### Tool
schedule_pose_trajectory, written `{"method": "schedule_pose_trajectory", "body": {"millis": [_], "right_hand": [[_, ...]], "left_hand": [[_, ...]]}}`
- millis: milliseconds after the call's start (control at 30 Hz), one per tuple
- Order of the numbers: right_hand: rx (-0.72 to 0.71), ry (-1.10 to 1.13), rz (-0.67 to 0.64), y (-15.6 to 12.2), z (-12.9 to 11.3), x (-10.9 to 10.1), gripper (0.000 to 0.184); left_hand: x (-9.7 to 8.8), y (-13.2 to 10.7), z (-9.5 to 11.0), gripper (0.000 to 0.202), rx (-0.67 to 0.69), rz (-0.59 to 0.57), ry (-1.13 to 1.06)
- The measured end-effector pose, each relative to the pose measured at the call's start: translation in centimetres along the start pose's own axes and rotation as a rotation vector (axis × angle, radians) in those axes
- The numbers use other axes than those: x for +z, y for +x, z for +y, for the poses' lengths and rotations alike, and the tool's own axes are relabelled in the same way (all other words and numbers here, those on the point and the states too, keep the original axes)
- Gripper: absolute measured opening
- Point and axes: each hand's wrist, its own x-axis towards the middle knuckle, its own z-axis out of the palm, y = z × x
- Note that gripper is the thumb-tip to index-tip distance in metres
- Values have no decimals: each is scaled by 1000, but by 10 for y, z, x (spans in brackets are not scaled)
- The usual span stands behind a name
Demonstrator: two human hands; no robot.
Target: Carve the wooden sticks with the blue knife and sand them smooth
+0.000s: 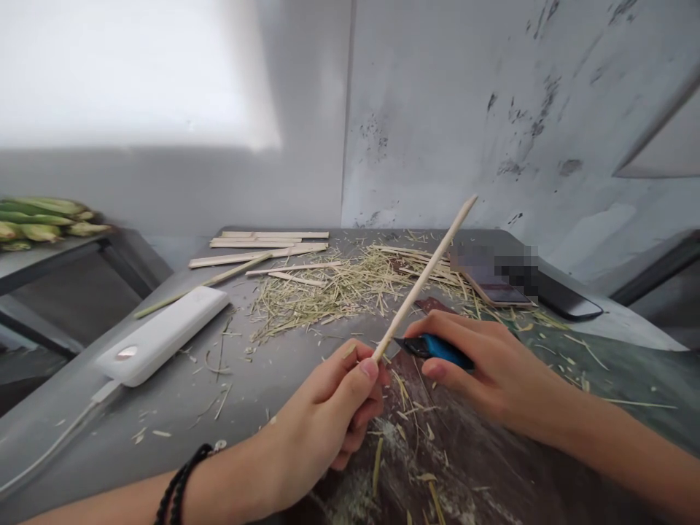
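A slim pale wooden stick (429, 270), likely bamboo, slants up and to the right from my left hand (339, 408), whose fingers and thumb close around its lower end. My right hand (481, 364) grips a blue and black utility knife (440, 350). The knife's blade points left, close to the stick just above my left thumb; whether it touches the wood I cannot tell. Thin shavings (322, 292) lie heaped on the grey table (219, 408) behind my hands, and more are scattered below them on a dark cloth-like surface.
Several flat wooden strips (262, 244) lie at the table's far left. A white power bank (164, 335) with a cable sits nearer on the left. Two phones (563, 292) rest at the right. Green corn-like ears (44, 219) are on a side table. A stained wall (464, 109) stands behind.
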Motion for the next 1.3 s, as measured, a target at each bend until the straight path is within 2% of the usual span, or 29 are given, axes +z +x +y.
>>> {"method": "schedule_pose_trajectory", "body": {"millis": [233,533,700,867,933,1033,1100,1300], "right_hand": [[-145,-271,149,-4,-2,9,33],[-158,-457,262,0,-2,9,34],[-178,-606,280,0,3,-3,33],[-72,-591,461,-3,13,-23,26],[-92,-508,420,-2,12,-21,29],[-150,-429,223,-1,7,-7,38],[-150,-415,147,0,4,2,40],[-125,-452,180,0,-1,12,41]], "left_hand": [[1,-1,-1,33,8,-33,14],[2,2,0,36,1,-5,71],[5,3,2,35,2,27,103],[7,1,2,37,-18,27,126],[5,2,2,37,-21,24,107],[3,2,0,37,-54,9,72],[2,3,-1,37,-67,2,62],[5,6,-2,35,-47,12,58]]}}
